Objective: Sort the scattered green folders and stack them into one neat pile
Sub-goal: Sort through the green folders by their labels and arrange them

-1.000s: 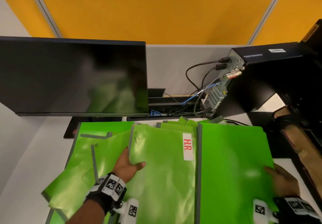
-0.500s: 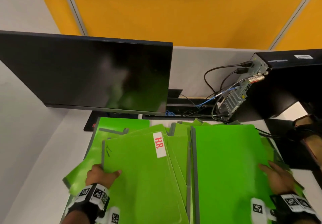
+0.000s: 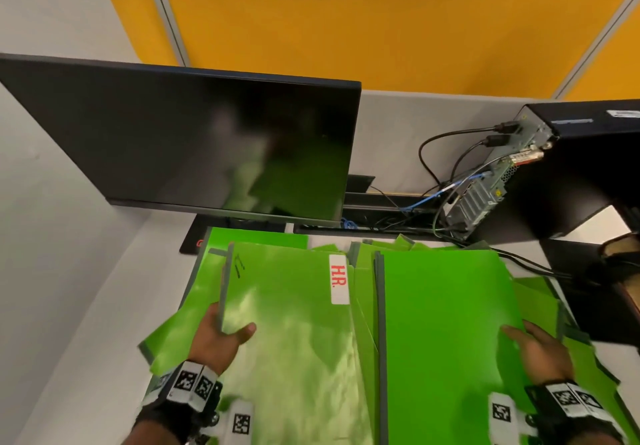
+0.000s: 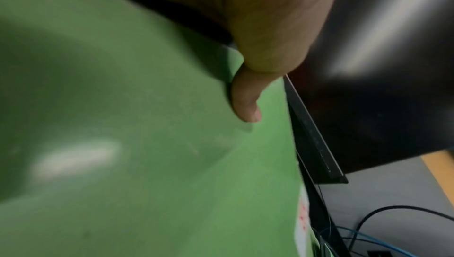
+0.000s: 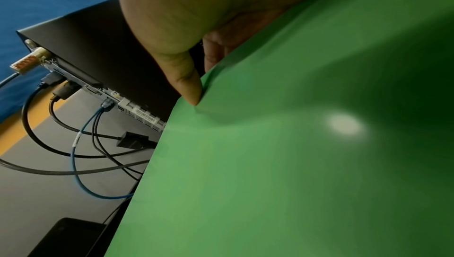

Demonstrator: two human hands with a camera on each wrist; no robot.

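On desk (image 3: 104, 306) — hands' fingers hidden under folders (image 3: 443, 323) | pile cropped

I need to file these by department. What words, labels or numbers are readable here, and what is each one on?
"H.R." in red, on a white label stuck to the green folder that the left hand holds.
Pen scribble near that folder's top left corner: unreadable.
White sticker on the black computer case: too small to read.
Barcode sticker on the case's rear: too blurred.
Square coded tags on the wristbands: patterns, no text.
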